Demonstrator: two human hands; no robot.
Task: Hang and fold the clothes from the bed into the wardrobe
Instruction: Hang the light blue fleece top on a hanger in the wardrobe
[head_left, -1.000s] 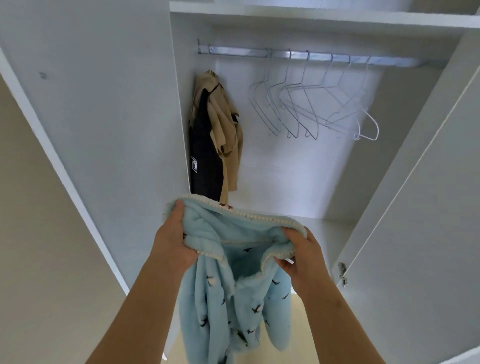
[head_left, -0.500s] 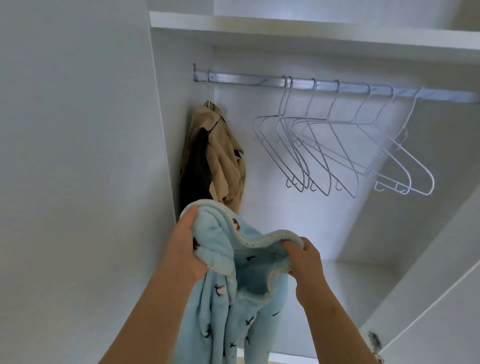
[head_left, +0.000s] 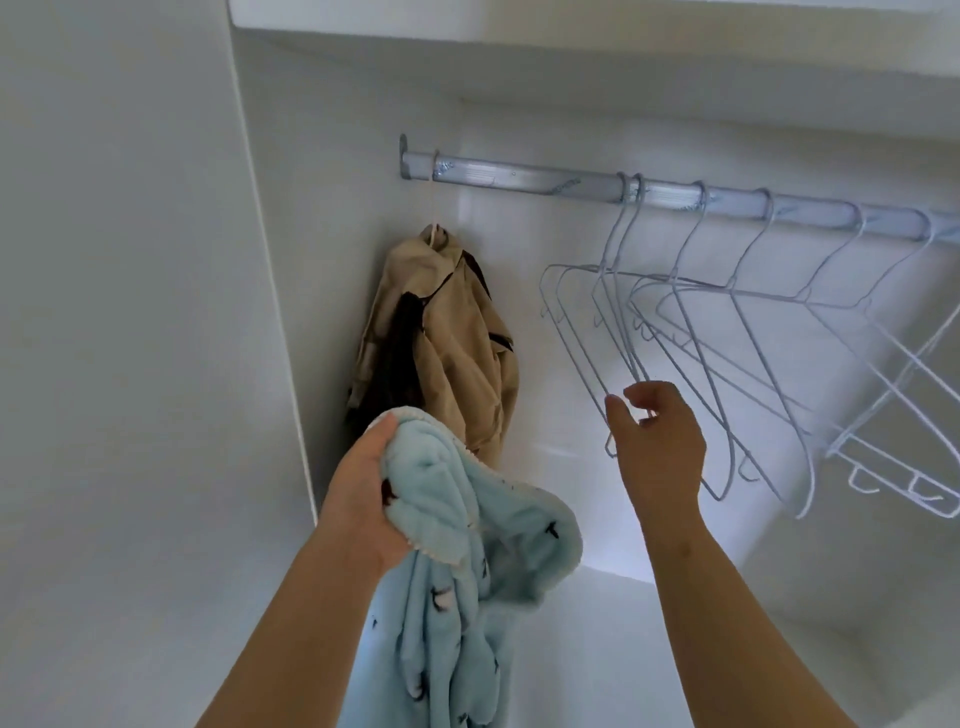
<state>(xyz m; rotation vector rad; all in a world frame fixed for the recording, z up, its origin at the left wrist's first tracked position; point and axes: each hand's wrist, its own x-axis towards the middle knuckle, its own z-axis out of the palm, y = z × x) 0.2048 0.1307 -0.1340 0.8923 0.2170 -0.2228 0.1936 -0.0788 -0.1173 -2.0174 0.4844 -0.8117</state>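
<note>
**Fingers at the hangers, robe in the other hand**

Head view: the left hand has its fingers curled round the bunched top edge of the pale blue fleece robe, with the thumb on top. The robe hangs down between the forearms, in front of the open wardrobe and well below the rail. Its small dark prints are too small to read.

The right hand is raised at the lower corner of the nearest wire hangers. Thumb and forefinger are part-curled with a gap between them. A wire runs down into that gap, but I cannot tell whether they pinch it.

A tan garment hangs at the rail's left end, just above the robe.
</note>
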